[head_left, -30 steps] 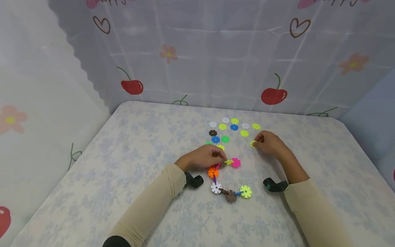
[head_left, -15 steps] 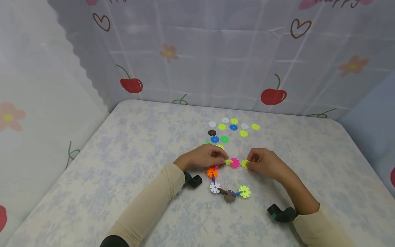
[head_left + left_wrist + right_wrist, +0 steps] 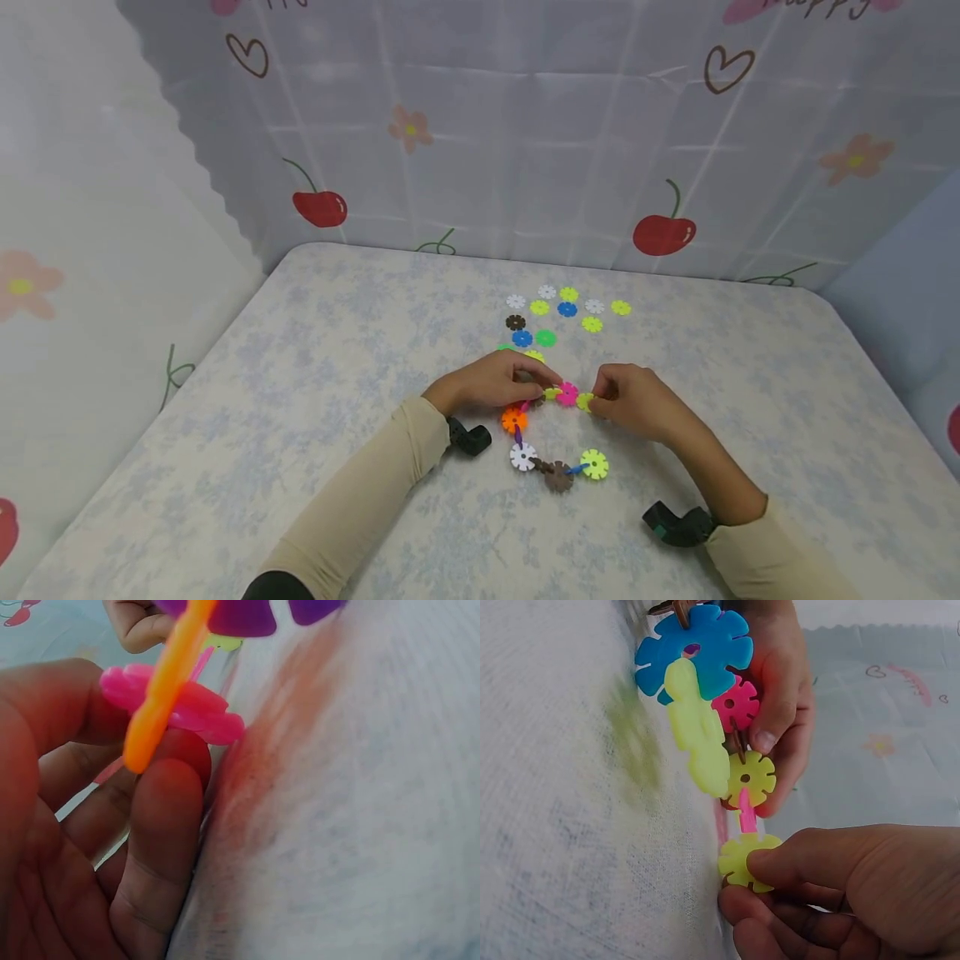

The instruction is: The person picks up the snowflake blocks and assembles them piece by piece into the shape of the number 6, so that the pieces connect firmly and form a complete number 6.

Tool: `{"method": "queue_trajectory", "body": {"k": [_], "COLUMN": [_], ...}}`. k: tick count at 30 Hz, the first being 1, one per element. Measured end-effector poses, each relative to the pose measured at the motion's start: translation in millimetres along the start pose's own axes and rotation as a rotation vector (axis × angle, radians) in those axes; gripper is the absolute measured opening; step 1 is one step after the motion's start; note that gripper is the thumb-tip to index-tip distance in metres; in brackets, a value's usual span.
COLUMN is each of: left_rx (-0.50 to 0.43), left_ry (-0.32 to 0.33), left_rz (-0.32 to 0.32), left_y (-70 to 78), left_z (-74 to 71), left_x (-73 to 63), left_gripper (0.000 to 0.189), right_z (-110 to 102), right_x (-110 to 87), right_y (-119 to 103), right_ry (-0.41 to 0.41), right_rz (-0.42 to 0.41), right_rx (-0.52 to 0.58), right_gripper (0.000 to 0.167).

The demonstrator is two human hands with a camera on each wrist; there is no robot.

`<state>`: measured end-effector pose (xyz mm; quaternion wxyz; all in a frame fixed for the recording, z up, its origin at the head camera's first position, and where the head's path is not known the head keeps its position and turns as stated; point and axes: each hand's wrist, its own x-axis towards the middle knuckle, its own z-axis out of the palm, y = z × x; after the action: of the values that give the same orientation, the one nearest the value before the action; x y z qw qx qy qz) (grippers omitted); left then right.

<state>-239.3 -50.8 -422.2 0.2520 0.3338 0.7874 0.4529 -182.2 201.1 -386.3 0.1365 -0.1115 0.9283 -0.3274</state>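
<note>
A chain of notched plastic snowflake discs, linked edge to edge, lies on the table in a curve open to the right. My left hand (image 3: 498, 379) holds the chain's far part, fingers around the links next to a yellow disc (image 3: 751, 780). In the left wrist view its fingers are at a pink disc (image 3: 217, 724), with an orange disc (image 3: 154, 709) in front. My right hand (image 3: 637, 404) pinches a yellow disc (image 3: 739, 861) between thumb and fingers, right at the edge of the upright pink disc (image 3: 567, 393). The chain's near end is another yellow disc (image 3: 595, 464).
Behind the hands, loose discs lie scattered, among them a blue disc (image 3: 567, 309), a green disc (image 3: 546, 338), a dark brown disc (image 3: 515, 322) and a white disc (image 3: 595, 307). A printed curtain (image 3: 487, 150) hangs along the table's (image 3: 360, 333) far edge.
My right hand has brought the yellow disc from the right, toward me and leftward, up to the pink disc at the chain's end. The left hand stays at nearly the same spot.
</note>
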Motion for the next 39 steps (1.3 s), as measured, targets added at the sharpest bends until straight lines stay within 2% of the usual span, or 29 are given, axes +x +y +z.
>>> {"method": "queue_trajectory", "body": {"k": [4, 9, 17, 25, 39], "left_rx": [0.017, -0.015, -0.037, -0.042, -0.007], "left_ry": [-0.005, -0.004, -0.004, -0.002, 0.007], "left_rz": [0.001, -0.009, -0.022, -0.014, -0.023], "left_y": [0.0, -0.1, 0.2, 0.9, 0.7], "left_z": [-0.9, -1.0, 0.5, 1.2, 1.8], "left_x": [-0.4, -0.5, -1.7, -1.5, 0.7], "left_gripper": [0.031, 0.032, 0.030, 0.030, 0.030], "right_z": [2, 1, 2, 6, 12], "right_x": [1.9, 2.2, 1.4, 1.9, 2.8], "right_y": [1, 2, 4, 4, 1], "right_ry": [0.016, 0.036, 0.015, 0.059, 0.103], "right_rz": [0.008, -0.008, 0.030, -0.039, -0.034], "right_rx": [0.002, 0.003, 0.044, 0.017, -0.006], "right_gripper": [0.015, 0.016, 0.017, 0.020, 0.022]}}
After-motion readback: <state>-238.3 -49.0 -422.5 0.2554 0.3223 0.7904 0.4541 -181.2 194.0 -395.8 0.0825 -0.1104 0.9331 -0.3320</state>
